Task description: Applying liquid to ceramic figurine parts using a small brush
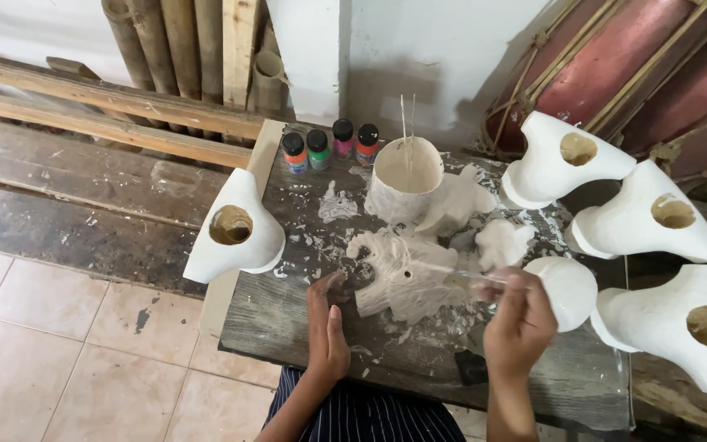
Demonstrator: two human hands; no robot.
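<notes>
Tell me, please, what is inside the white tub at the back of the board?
Two thin sticks stand upright inside the white tub, rising above its rim. Its inner wall is coated white. The bottom and the sticks' lower ends are hidden by the tub's near wall.

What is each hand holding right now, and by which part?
The right hand pinches a thin clear stick at its near end. The left hand holds nothing, resting beside the white figurine.

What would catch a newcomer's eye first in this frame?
Four white hollow masks ring the paint-splattered board, one at its left edge, three at right. At centre the right hand holds a thin stick over a white carved figure beside the left hand. Four small paint bottles stand behind.
</notes>
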